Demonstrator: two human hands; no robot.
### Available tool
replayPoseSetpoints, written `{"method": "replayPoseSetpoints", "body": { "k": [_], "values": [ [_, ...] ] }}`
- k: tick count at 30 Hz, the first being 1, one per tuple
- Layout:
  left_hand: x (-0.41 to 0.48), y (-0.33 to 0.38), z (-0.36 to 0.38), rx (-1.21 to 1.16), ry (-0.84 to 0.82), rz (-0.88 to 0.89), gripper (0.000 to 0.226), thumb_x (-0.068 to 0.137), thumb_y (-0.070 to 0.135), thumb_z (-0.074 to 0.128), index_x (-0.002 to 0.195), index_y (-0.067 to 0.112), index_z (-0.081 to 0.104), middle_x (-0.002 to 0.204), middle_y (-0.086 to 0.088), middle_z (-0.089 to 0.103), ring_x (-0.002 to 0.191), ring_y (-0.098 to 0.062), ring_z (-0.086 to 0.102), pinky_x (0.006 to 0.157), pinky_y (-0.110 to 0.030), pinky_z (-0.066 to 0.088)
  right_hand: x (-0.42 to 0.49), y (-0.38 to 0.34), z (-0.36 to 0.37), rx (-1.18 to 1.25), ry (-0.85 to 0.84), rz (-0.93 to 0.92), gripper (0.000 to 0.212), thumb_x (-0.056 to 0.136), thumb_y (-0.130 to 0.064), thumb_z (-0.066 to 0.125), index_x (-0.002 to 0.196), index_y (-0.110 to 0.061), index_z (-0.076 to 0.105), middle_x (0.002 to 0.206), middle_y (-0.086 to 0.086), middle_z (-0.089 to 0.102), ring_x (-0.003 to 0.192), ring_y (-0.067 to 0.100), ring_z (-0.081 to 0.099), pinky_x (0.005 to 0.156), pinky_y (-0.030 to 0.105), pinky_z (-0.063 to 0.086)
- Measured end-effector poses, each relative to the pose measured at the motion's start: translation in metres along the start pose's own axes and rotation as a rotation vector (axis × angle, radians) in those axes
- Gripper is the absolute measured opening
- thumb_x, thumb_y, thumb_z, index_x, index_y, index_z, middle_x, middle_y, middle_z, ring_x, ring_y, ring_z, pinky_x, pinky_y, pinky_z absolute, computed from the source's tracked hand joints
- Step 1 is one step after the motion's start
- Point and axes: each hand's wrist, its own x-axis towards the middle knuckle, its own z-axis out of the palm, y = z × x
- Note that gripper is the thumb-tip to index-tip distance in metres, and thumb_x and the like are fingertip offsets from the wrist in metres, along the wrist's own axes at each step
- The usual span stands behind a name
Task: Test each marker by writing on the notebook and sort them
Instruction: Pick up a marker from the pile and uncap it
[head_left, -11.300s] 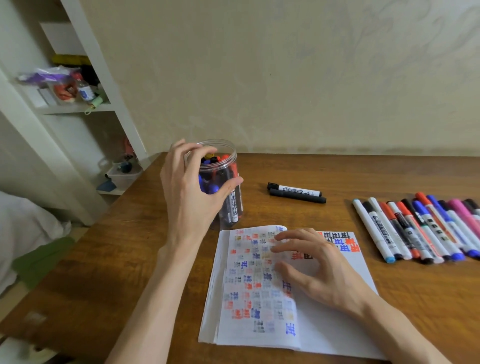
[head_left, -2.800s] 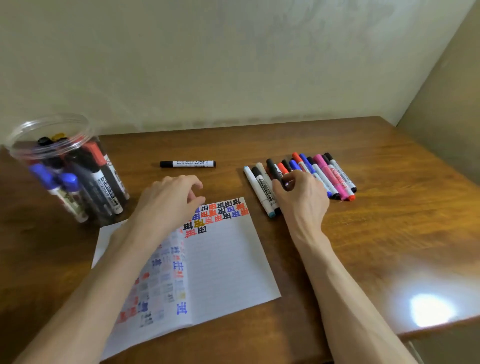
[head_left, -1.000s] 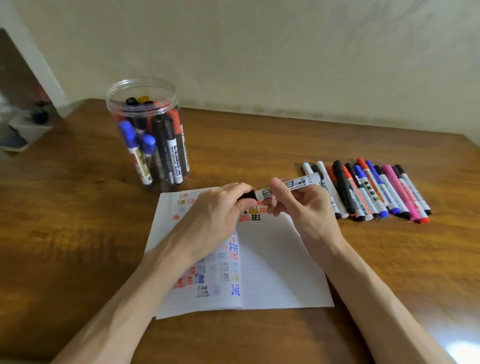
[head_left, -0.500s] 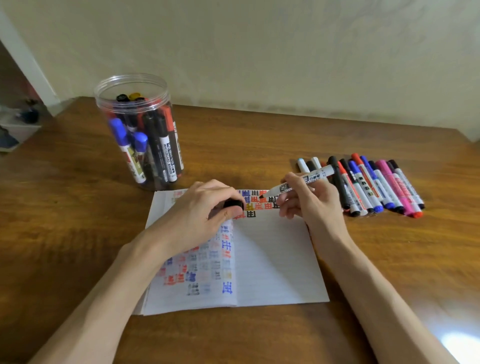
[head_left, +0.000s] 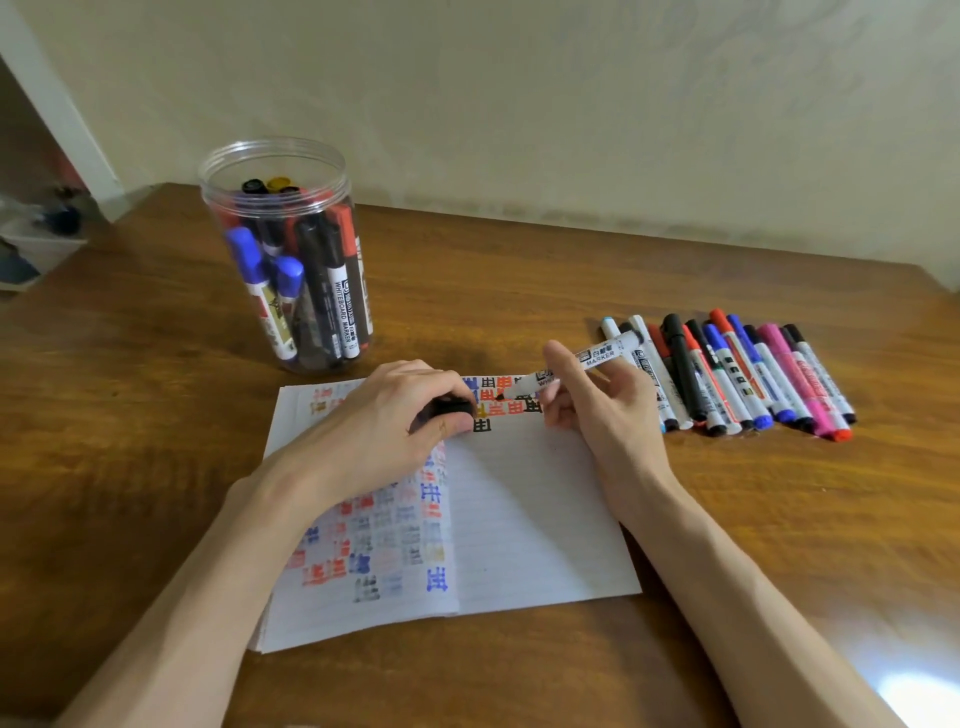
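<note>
The right hand's fingers (head_left: 558, 358) pinch an uncapped white marker (head_left: 597, 356) between thumb and fingertips. The marker lies tilted, its black tip pointing toward 8 o'clock and its tail toward 2 o'clock. The tip sits at the top rows of written characters; whether it touches the paper cannot be told. The right hand (head_left: 602, 415) rests over the upper right corner of the notebook (head_left: 524, 519).

The left hand's fingers (head_left: 441, 382) are curled round a black cap (head_left: 451, 407), held just beside the marker's tip, at its 8 o'clock. The left hand (head_left: 384, 436) lies on the upper left page.

The notebook lies open on the desk (head_left: 145, 441). Its left page is crowded with red, blue and black characters showing through; its right page is mostly blank, with characters along the top.

At 10 o'clock from the notebook stands a clear, open jar (head_left: 283, 171) with blue, black and red markers upright inside. At 2 o'clock from the notebook, a row of markers (head_left: 737, 379) lies side by side on the desk, touching one another, in white, black, red, blue and pink. A pale wall (head_left: 519, 104) rises behind the desk.
</note>
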Motion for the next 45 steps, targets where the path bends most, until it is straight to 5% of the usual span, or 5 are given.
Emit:
{"method": "replayPoseSetpoints", "body": {
  "k": [6,13,18,26,45],
  "values": [
    [0.002,0.004,-0.004,-0.115,0.169,0.021,0.019,0.101,0.032,0.062,0.118,0.034,0.069,0.105,0.027,0.061,0.104,0.004,0.056,0.084,-0.018,0.049,0.000,0.001,-0.004,0.016,0.004,-0.004,0.032,0.099,-0.036,0.071,0.080,-0.011,0.076,0.076,0.016,0.074,0.064,0.023,0.063,0.066,0.037,0.049],
    [0.006,-0.003,0.000,-0.012,0.273,0.078,0.026,0.091,0.033,0.070,0.118,0.036,0.071,0.096,0.009,0.066,0.098,-0.013,0.060,0.087,-0.043,0.052,0.000,0.001,0.002,-0.240,0.042,-0.091,0.033,0.102,-0.020,0.065,0.077,0.001,0.073,0.064,0.009,0.074,0.051,0.020,0.066,0.053,0.029,0.053],
    [0.005,0.003,-0.002,-0.038,0.360,0.091,0.026,0.085,0.033,0.079,0.108,0.028,0.070,0.101,0.021,0.068,0.101,0.001,0.062,0.082,-0.015,0.053,-0.001,0.008,0.005,-0.362,0.028,-0.128,0.040,0.101,-0.025,0.067,0.066,-0.006,0.070,0.059,0.004,0.072,0.047,0.017,0.065,0.053,0.028,0.052],
    [0.005,0.003,0.000,-0.024,0.353,0.094,0.022,0.086,0.037,0.076,0.106,0.028,0.069,0.098,0.020,0.070,0.094,-0.004,0.066,0.080,-0.031,0.056,-0.003,0.007,0.005,-0.433,-0.024,-0.188,0.037,0.102,-0.029,0.067,0.070,-0.008,0.071,0.060,-0.004,0.072,0.047,0.012,0.067,0.051,0.022,0.051],
    [0.006,-0.001,0.001,-0.030,0.335,0.041,0.027,0.085,0.048,0.069,0.107,0.032,0.068,0.099,0.024,0.067,0.098,0.002,0.065,0.079,-0.020,0.056,-0.006,0.006,0.006,-0.498,0.019,-0.253,0.030,0.097,-0.029,0.069,0.073,-0.012,0.073,0.062,-0.009,0.072,0.055,0.008,0.069,0.051,0.024,0.054]
  ]
}}
